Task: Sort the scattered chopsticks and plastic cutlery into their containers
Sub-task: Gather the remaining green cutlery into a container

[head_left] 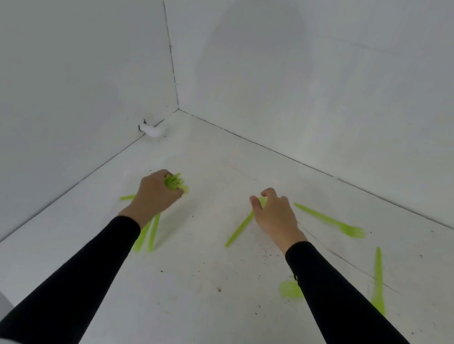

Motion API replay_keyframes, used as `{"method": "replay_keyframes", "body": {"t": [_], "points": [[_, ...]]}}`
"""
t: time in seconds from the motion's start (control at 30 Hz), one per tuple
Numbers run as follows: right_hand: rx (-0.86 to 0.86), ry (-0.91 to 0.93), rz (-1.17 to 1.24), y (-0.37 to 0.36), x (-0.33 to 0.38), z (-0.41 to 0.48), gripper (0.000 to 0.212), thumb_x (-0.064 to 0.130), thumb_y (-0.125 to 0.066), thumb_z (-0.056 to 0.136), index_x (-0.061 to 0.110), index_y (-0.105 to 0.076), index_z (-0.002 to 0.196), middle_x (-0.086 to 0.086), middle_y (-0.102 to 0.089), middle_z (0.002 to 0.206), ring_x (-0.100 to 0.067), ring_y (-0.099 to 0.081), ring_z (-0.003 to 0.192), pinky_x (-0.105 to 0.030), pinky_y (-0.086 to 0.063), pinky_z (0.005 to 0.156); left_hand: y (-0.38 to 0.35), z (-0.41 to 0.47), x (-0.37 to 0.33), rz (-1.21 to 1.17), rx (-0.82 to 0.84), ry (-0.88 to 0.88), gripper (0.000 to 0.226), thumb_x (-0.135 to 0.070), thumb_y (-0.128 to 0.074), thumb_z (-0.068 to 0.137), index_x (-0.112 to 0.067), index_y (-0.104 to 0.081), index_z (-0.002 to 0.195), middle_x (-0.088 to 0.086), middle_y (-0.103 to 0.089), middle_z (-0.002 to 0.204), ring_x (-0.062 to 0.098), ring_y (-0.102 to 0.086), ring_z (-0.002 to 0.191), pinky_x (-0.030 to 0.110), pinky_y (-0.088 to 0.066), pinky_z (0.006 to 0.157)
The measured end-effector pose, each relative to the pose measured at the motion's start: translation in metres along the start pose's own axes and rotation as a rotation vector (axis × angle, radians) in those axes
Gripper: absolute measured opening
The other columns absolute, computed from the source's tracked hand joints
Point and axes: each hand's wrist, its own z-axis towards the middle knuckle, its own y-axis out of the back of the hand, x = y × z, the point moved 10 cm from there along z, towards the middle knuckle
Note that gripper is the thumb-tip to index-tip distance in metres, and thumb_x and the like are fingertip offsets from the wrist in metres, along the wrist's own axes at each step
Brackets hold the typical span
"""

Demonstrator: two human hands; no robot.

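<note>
White counter (199,301), walled at back and left. Left hand (156,195) near left edge, fingers wrapped tight round bundle of green forks (174,182). Right hand (272,214) mid-counter, thumb and curled fingers pinching head of green utensil (240,227). Loose fork (331,219) lies toward right edge.

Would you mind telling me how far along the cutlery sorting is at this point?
Nothing shows as sorted: no container is in view. The left hand grips a bundle of green forks; the right hand pinches a green handle. A fork, a spoon and a third piece lie loose on the table.
</note>
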Motion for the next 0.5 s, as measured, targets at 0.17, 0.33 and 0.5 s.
{"method": "replay_keyframes", "body": {"t": [0.17, 0.33, 0.5], "points": [[-0.057, -0.017, -0.177, -0.011, 0.001, 0.014, 0.053, 0.046, -0.045, 0.098, 0.005, -0.039, 0.131, -0.012, -0.06, 0.111, -0.029, -0.061, 0.094, -0.031, -0.041, 0.066, -0.023, 0.028, 0.001, 0.251, 0.059, -0.055, 0.027, -0.009, -0.063, 0.086, -0.004, -0.06, 0.112, 0.015, -0.062, 0.105, 0.033, -0.058, 0.101, 0.028, -0.04, 0.074], [-0.029, -0.003, 0.026, -0.011, -0.003, 0.012, 0.027, 0.021, -0.056, 0.09, 0.006, -0.046, 0.109, -0.006, -0.053, 0.093, -0.02, -0.048, 0.071, -0.028, -0.036, 0.056, -0.035, 0.031, 0.004, 0.362, 0.099, -0.049, 0.022, -0.006, -0.058, 0.086, -0.004, -0.058, 0.108, 0.014, -0.062, 0.1, 0.029, -0.055, 0.086, 0.029, -0.04, 0.071], [0.042, 0.0, 0.808, 0.007, 0.001, -0.013, 0.009, 0.009, -0.063, 0.092, 0.004, -0.061, 0.099, -0.011, -0.067, 0.089, -0.017, -0.068, 0.071, -0.023, -0.055, 0.062, -0.043, -0.006, -0.057, -0.059, 0.203, -0.11, 0.01, -0.013, -0.07, 0.085, -0.01, -0.061, 0.084, 0.004, -0.059, 0.074, 0.021, -0.055, 0.069, 0.032, -0.045, 0.063]]}}
